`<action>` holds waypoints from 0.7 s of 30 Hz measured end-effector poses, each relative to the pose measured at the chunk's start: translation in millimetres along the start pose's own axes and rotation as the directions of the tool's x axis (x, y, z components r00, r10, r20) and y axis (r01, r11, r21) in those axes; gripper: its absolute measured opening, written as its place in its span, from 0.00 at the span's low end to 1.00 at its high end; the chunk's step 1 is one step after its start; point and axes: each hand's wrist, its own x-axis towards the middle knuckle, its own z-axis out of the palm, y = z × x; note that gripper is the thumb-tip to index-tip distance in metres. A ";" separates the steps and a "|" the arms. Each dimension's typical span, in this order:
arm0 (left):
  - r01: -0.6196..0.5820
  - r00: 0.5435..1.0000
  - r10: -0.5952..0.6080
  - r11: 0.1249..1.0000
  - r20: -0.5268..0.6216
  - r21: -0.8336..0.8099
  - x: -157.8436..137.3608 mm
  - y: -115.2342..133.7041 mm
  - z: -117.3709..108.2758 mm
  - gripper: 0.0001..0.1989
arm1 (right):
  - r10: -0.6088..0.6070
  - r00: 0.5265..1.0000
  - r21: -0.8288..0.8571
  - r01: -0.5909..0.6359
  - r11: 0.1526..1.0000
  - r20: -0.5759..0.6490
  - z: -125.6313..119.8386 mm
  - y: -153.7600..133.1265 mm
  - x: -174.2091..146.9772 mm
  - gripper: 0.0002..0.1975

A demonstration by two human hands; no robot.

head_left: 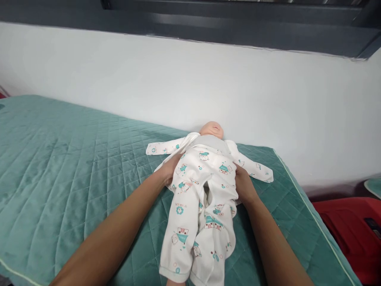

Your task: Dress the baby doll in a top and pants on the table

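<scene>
Green quilted bed cover takes up most of the surface, w/ a white wall behind it on the far side & a dark ledge above. Off the bed to the right, approx. lower, we see a red plastic item.

Head view, the only one we have: a doll lies on its back, its head at the far end near the wall, legs toward us. Its long axis runs near-far, w/ the head end slightly right of the feet. Printed trousers cover the legs up to the belly; one bare foot shows at the near edge. A matching top is spread beneath the doll, sleeves out left & right.

Key relation, we judge: the hips sit b/w our two hands, so the grip is crosswise to the long axis. Our left hand is at the left hip, our right hand at the right hip, both touching the trousers' sides; the left one reaches a touch farther, but neither is clearly nearer. Fingers on both sides are mostly hidden by cloth, so we can't tell how far they're curled, or whether they've got hold of trousers, top or body.
</scene>
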 end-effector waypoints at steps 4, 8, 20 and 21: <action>-0.008 0.998 0.005 0.999 0.056 0.049 3.5 -0.5 -5.3 0.21 | -0.018 1.000 -0.006 0.018 1.000 -0.018 -2.3 -0.5 -0.8 0.12; -0.044 0.999 0.044 0.999 0.006 0.006 3.7 -2.1 -3.9 0.14 | -0.066 0.997 -0.008 0.066 0.998 -0.048 -3.7 -0.3 -1.8 0.10; -0.296 0.928 0.371 0.801 -0.042 0.520 2.5 -4.0 -6.1 0.05 | -0.089 0.984 -0.302 0.038 0.953 -0.156 0.0 -2.1 -3.0 0.12; -0.308 0.916 0.399 0.771 -0.045 0.558 3.8 -3.8 -7.4 0.04 | -0.094 0.984 -0.318 0.042 0.947 -0.151 0.0 -3.0 -3.6 0.12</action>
